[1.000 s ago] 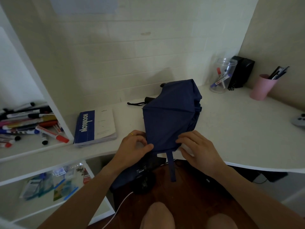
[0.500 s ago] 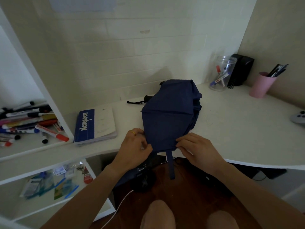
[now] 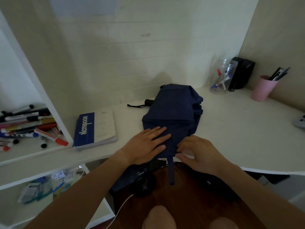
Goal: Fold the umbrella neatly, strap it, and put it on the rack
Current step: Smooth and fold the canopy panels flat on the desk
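Observation:
A navy blue folding umbrella (image 3: pixel 175 109) lies collapsed on the white desk (image 3: pixel 231 129), its black handle with wrist loop (image 3: pixel 145 103) pointing to the back left. Its blue strap (image 3: pixel 171 171) hangs down over the desk's front edge. My left hand (image 3: pixel 146 146) lies flat on the near part of the fabric, fingers spread, pressing it down. My right hand (image 3: pixel 198 154) pinches the fabric's near right edge beside the strap.
A blue and white notebook (image 3: pixel 94 129) lies left of the umbrella. A shelf at the left holds several markers (image 3: pixel 28 126). At the back right stand a clear jar with pens (image 3: pixel 222 78), a black box (image 3: pixel 241 73) and a pink pen cup (image 3: pixel 264 88).
My left hand let go of the fabric's near left corner and moved up onto the cloth, lying flat. My right hand stayed at the near right edge. The fabric lies flatter.

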A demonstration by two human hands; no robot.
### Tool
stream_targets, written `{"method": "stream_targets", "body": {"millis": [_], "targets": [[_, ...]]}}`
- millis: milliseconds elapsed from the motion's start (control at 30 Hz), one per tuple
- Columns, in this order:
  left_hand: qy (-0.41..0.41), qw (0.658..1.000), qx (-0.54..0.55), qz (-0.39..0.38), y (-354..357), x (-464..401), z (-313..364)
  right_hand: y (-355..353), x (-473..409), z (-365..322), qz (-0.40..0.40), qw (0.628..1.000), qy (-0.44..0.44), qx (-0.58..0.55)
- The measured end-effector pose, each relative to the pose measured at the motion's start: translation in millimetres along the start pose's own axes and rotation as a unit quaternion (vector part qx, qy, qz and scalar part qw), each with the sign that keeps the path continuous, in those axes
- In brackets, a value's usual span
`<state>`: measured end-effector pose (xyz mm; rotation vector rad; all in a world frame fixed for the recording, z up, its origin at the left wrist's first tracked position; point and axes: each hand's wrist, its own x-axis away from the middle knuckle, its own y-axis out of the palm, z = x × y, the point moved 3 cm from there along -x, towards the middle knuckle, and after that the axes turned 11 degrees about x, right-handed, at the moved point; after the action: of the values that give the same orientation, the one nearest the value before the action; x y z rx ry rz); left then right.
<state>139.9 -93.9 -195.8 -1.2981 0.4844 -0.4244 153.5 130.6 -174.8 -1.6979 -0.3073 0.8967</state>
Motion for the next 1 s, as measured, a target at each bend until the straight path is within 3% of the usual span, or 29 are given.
{"method": "stream_targets", "body": {"millis": [133,300,433,500,533,600,667,767,867,933,1000], "targets": [[-0.004,1.0,0.004,-0.008,5.1,1.2,-0.7,-5.3,-30.6,-5.3,0.026,0.999,0.023,0.013],[-0.021,1.0,0.01,-0.008,7.3,8.1,-7.2,36.0,-12.9,15.4,-0.192,0.975,0.029,0.108],[-0.031,0.999,0.017,-0.008,5.3,13.3,-15.1,26.3,-0.2,25.7,-0.224,0.968,0.033,0.108],[-0.028,0.999,0.016,0.004,5.2,14.2,-16.0,16.1,-6.1,23.5,-0.233,0.969,0.067,0.035],[-0.025,1.0,0.014,0.009,5.2,14.7,-15.3,6.7,-12.7,23.7,-0.195,0.973,0.12,-0.037],[-0.022,1.0,0.011,0.018,6.3,16.1,-13.4,-17.0,-33.0,33.0,0.002,0.961,0.234,-0.148],[-0.02,0.999,0.005,0.026,6.4,17.0,-12.6,-37.6,-55.0,52.7,0.151,0.911,0.343,-0.17],[-0.019,0.999,0.002,0.033,6.1,18.2,-12.3,-41.8,-90.7,75.4,0.116,0.824,0.446,-0.329],[-0.021,0.999,0.007,0.037,5.5,18.1,-11.4,-36.5,-116.0,75.3,0.061,0.761,0.443,-0.471],[-0.021,0.999,0.011,0.04,5.2,18.1,-11.2,-36.6,-120.2,72.0,0.085,0.747,0.425,-0.504],[-0.017,0.999,0.011,0.05,5.7,18.5,-10.9,-41.5,-113.0,63.0,0.114,0.759,0.391,-0.507]]}}
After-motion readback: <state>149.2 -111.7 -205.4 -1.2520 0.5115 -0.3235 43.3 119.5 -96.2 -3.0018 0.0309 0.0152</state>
